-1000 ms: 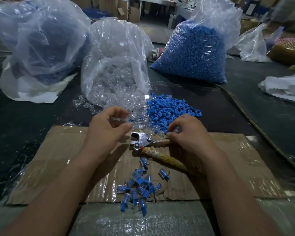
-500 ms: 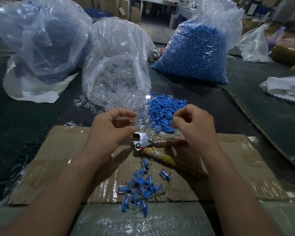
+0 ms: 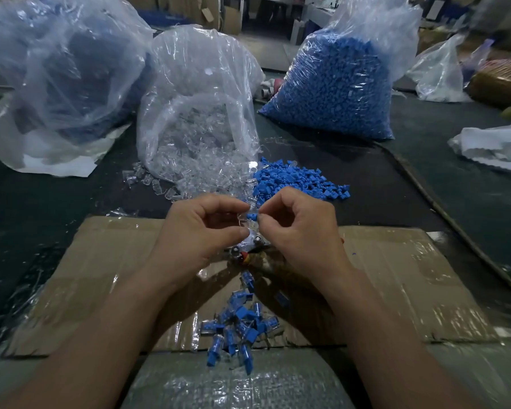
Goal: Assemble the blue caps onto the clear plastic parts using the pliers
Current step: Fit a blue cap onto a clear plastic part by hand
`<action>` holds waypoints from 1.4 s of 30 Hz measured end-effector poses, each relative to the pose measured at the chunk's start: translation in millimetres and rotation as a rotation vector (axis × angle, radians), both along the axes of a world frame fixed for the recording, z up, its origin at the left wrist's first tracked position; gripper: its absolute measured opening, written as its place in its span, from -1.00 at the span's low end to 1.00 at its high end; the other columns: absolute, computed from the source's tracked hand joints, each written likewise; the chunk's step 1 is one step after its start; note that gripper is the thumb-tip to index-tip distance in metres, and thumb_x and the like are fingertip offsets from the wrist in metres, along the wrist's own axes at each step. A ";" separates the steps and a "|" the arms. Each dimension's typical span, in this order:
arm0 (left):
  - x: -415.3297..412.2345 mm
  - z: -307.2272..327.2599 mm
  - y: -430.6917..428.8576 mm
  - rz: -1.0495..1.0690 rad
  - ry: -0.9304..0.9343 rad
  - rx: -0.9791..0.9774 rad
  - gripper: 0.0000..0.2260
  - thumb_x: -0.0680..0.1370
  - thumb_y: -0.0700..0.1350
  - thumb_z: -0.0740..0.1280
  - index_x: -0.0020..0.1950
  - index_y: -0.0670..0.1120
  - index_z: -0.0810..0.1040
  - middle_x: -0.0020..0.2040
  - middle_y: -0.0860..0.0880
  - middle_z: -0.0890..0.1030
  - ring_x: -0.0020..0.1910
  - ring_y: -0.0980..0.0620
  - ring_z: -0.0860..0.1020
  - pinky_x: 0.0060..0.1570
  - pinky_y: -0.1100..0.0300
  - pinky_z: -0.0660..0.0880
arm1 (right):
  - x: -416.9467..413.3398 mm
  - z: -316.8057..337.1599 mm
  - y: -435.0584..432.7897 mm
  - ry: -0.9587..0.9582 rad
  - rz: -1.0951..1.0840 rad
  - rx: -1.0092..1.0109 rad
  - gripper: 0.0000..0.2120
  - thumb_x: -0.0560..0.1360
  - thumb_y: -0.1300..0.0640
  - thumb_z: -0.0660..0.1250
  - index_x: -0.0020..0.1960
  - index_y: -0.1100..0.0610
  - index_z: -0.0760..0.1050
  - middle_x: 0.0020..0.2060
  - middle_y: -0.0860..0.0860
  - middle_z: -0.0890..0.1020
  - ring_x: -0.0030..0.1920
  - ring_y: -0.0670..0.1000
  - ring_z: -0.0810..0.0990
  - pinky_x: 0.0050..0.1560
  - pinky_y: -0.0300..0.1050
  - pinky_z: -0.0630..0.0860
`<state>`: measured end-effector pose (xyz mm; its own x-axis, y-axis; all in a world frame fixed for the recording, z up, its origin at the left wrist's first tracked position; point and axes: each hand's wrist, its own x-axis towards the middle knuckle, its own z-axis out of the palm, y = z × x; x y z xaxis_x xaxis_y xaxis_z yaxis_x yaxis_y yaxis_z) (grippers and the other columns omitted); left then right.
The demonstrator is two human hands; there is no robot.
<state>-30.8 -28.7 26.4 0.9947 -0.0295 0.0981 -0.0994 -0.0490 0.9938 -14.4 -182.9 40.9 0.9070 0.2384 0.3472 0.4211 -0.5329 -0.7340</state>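
Observation:
My left hand [image 3: 201, 231] pinches a clear plastic part [image 3: 244, 219] between thumb and forefinger. My right hand [image 3: 300, 228] pinches a blue cap [image 3: 252, 216] and holds it against the clear part, fingertips of both hands almost touching. The pliers [image 3: 250, 249] lie on the cardboard [image 3: 396, 276] under my hands, mostly hidden; only the metal head and a bit of the wrapped handle show. Loose blue caps [image 3: 295, 181] form a pile just beyond my hands, beside spilled clear parts [image 3: 195, 178]. Several capped pieces [image 3: 236, 323] lie on the cardboard between my forearms.
An open bag of clear parts [image 3: 198, 98] stands behind the spill. A full bag of blue caps [image 3: 337, 84] sits at the back right, a large half-empty bag [image 3: 56, 69] at the back left. More plastic bags [image 3: 493, 146] lie at the right on the dark mat.
My right hand left the blue pile and came left with a cap. My left hand rose slightly with the clear part. Both hands now meet above the pliers.

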 end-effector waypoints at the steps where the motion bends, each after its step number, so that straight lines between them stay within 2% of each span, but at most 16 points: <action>1: 0.0 0.1 -0.2 0.005 0.000 0.007 -0.74 0.24 -0.20 0.45 -0.10 -0.01 0.64 -0.16 0.02 0.68 -0.16 0.10 0.65 -0.14 0.29 0.57 | -0.2 0.3 0.1 0.009 0.006 -0.003 -0.74 0.40 0.25 0.38 -0.29 -0.08 0.42 -0.40 -0.17 0.50 -0.30 -0.26 0.50 -0.28 -0.43 0.43; 4: -1.1 0.8 -1.2 0.005 -0.015 0.042 -0.73 0.30 -0.32 0.45 -0.08 -0.03 0.63 -0.16 0.03 0.68 -0.16 0.12 0.65 -0.15 0.32 0.57 | -0.7 0.6 -0.1 0.028 0.023 -0.015 -0.76 0.40 0.25 0.38 -0.28 -0.06 0.43 -0.39 -0.16 0.51 -0.27 -0.24 0.50 -0.27 -0.43 0.43; 10: -2.1 4.4 -3.6 -0.021 -0.052 0.072 -0.72 0.32 -0.40 0.44 -0.11 -0.06 0.64 -0.16 0.03 0.68 -0.18 0.12 0.65 -0.20 0.38 0.54 | -1.7 0.3 0.5 0.014 0.051 -0.061 -0.79 0.40 0.20 0.38 -0.28 -0.06 0.42 -0.38 -0.16 0.51 -0.28 -0.16 0.52 -0.25 -0.33 0.49; 13: -2.2 4.3 -2.7 -0.021 -0.040 0.030 -0.75 0.30 -0.36 0.45 -0.13 -0.07 0.64 -0.18 -0.02 0.69 -0.19 0.05 0.66 -0.19 0.30 0.58 | 0.1 0.0 0.0 0.041 0.064 -0.016 -0.77 0.41 0.22 0.38 -0.27 -0.07 0.44 -0.37 -0.15 0.52 -0.27 -0.20 0.52 -0.25 -0.37 0.48; 17: -1.7 3.6 -0.4 -0.009 0.018 -0.159 -0.85 0.20 -0.21 0.43 -0.26 -0.07 0.66 -0.14 -0.04 0.69 -0.16 -0.04 0.66 -0.15 0.16 0.61 | 2.6 0.4 -0.7 0.161 0.088 0.142 -0.83 0.41 0.20 0.41 -0.23 -0.04 0.50 -0.30 -0.12 0.58 -0.24 -0.19 0.56 -0.18 -0.33 0.52; 21: 2.0 1.4 3.1 -0.023 0.015 -0.170 -0.88 0.25 -0.23 0.40 -0.27 -0.06 0.66 -0.16 -0.03 0.69 -0.18 0.01 0.66 -0.20 0.24 0.58 | 4.2 -0.6 -0.2 0.211 0.119 0.142 -0.83 0.43 0.13 0.39 -0.14 -0.12 0.47 -0.16 -0.16 0.59 -0.09 -0.25 0.55 -0.03 -0.28 0.51; 24: 4.5 -1.4 6.4 -0.013 0.005 -0.163 -0.88 0.27 -0.20 0.40 -0.27 -0.03 0.66 -0.21 -0.03 0.69 -0.22 0.03 0.65 -0.22 0.25 0.57 | 3.6 -1.4 2.0 0.263 0.164 0.195 -0.80 0.45 0.18 0.36 -0.03 -0.10 0.49 -0.06 -0.13 0.62 -0.02 -0.21 0.58 0.06 -0.21 0.53; 28: 4.4 -4.0 7.2 -0.022 -0.012 -0.224 -0.90 0.28 -0.21 0.41 -0.27 -0.03 0.65 -0.15 -0.04 0.68 -0.24 0.03 0.65 -0.22 0.23 0.57 | 1.4 -2.5 5.7 0.233 0.207 0.244 -0.72 0.46 0.24 0.34 -0.01 -0.14 0.47 -0.06 -0.17 0.60 -0.01 -0.24 0.58 0.04 -0.30 0.52; 31: 5.9 -2.3 7.0 -0.026 -0.039 -0.222 -0.89 0.26 -0.19 0.40 -0.29 0.01 0.66 -0.26 -0.03 0.67 -0.31 0.08 0.64 -0.26 0.29 0.56 | 0.6 -3.5 7.2 0.197 0.215 0.280 -0.69 0.45 0.25 0.35 0.00 -0.15 0.44 -0.10 -0.23 0.56 -0.04 -0.33 0.55 -0.03 -0.43 0.47; 33: 5.9 0.4 7.2 -0.047 -0.039 -0.231 -0.87 0.26 -0.19 0.38 -0.31 0.02 0.65 -0.33 -0.03 0.65 -0.36 0.09 0.62 -0.31 0.32 0.54 | 0.9 -3.5 6.7 0.194 0.219 0.294 -0.70 0.44 0.26 0.36 -0.01 -0.13 0.45 -0.12 -0.22 0.57 -0.06 -0.32 0.56 -0.04 -0.43 0.47; 35: 4.7 1.9 7.3 -0.059 -0.042 -0.203 -0.88 0.26 -0.18 0.37 -0.31 0.03 0.65 -0.33 -0.03 0.65 -0.36 0.08 0.62 -0.31 0.31 0.54 | 1.5 -4.2 5.0 0.189 0.223 0.265 -0.70 0.44 0.25 0.35 -0.03 -0.14 0.45 -0.14 -0.22 0.57 -0.05 -0.27 0.57 -0.03 -0.39 0.50; 38: 1.3 4.5 5.4 -0.012 -0.101 -0.048 -0.93 0.26 -0.12 0.41 -0.30 0.04 0.62 -0.28 -0.03 0.65 -0.31 0.05 0.63 -0.28 0.30 0.56 | 2.7 -4.3 2.2 0.162 0.218 0.165 -0.72 0.45 0.20 0.36 -0.02 -0.16 0.43 -0.14 -0.22 0.56 -0.03 -0.24 0.56 0.02 -0.34 0.51; 42: -0.5 5.1 1.2 0.052 -0.180 0.075 -0.82 0.37 -0.31 0.41 -0.25 -0.03 0.57 -0.29 -0.02 0.65 -0.36 0.10 0.62 -0.32 0.37 0.52 | 4.2 -5.2 -0.5 0.159 0.225 0.131 -0.77 0.44 0.17 0.37 0.01 -0.10 0.46 -0.17 -0.23 0.56 -0.07 -0.29 0.55 -0.04 -0.44 0.47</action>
<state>-31.3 -27.5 31.6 0.9616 0.0080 0.2742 -0.2708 -0.1315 0.9536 -10.2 -183.4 35.7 0.8820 0.4020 0.2459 0.3919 -0.3360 -0.8565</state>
